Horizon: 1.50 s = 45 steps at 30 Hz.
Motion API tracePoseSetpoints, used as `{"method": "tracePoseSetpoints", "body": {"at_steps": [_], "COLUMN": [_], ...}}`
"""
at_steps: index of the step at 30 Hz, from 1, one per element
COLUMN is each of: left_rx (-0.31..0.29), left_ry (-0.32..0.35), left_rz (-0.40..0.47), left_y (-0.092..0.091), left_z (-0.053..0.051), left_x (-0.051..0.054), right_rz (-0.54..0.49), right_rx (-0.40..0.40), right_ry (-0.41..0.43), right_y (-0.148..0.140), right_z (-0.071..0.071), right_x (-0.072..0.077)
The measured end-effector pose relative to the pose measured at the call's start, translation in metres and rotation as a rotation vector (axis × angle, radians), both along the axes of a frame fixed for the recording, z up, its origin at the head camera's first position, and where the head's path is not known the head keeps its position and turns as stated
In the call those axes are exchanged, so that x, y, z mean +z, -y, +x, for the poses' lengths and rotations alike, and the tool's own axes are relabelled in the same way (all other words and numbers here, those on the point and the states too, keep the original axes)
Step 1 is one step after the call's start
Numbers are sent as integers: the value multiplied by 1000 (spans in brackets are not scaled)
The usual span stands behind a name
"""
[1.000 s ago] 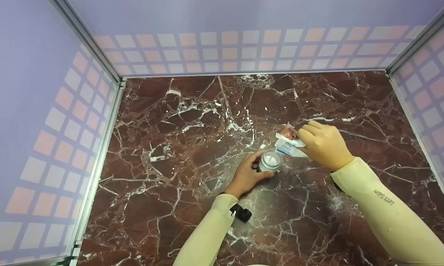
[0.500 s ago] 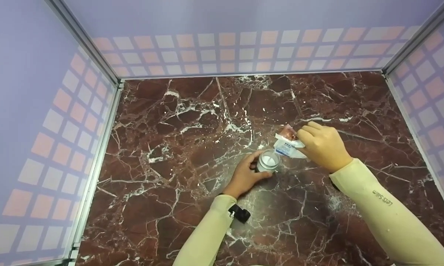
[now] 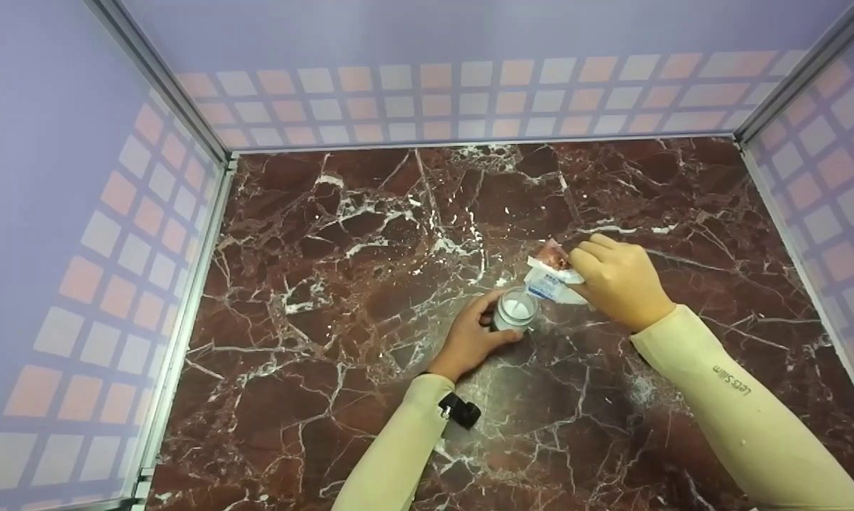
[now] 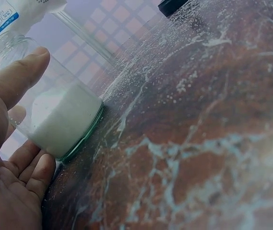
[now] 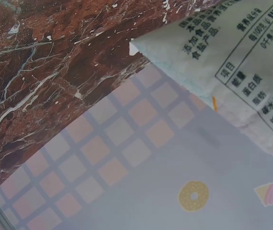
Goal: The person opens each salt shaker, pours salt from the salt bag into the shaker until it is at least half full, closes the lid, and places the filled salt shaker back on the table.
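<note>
In the head view, my left hand (image 3: 473, 337) holds an open glass jar (image 3: 517, 312) on the table, with fingers and thumb around its side. White granular salt (image 4: 67, 120) fills the lower part of the jar and heaps up to one side in the left wrist view. My right hand (image 3: 620, 280) grips a white and blue printed salt bag (image 3: 551, 282) by its upper part, tilted, its lower corner over the jar's mouth. Up close, the bag (image 5: 237, 62) shows dark print and a table of figures. The right fingertips are hidden in the head view.
The dark red marbled table (image 3: 270, 426) carries scattered white grains and crumbs (image 3: 475, 226) beyond the jar. Purple panels with pink and white squares (image 3: 462, 92) wall in the back and both sides. A dark object (image 4: 171, 5) shows at the left wrist view's top edge; its kind is unclear.
</note>
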<state>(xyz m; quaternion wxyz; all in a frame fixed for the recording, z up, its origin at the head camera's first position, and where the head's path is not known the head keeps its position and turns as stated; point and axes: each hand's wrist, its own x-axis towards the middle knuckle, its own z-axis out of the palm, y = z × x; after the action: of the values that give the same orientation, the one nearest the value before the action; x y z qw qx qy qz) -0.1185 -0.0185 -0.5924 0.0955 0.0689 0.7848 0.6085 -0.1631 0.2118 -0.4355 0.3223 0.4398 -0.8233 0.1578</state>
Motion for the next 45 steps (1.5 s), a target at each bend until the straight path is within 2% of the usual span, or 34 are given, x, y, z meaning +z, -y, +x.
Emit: {"method": "tracePoseSetpoints", "body": {"at_steps": [18, 32, 45], "left_rx": [0, -4, 2], "left_ry": [-10, -10, -20], "left_rz": [6, -12, 6], "left_y": [-1, 0, -1], "left_z": [-1, 0, -1], "left_x": [-4, -2, -2], "right_rz": [3, -23, 14], "right_rx": [-7, -10, 2], "right_ry": [1, -18, -4], "right_y": [-1, -1, -4], "right_z": [0, 1, -1], "right_x": [0, 1, 1]}}
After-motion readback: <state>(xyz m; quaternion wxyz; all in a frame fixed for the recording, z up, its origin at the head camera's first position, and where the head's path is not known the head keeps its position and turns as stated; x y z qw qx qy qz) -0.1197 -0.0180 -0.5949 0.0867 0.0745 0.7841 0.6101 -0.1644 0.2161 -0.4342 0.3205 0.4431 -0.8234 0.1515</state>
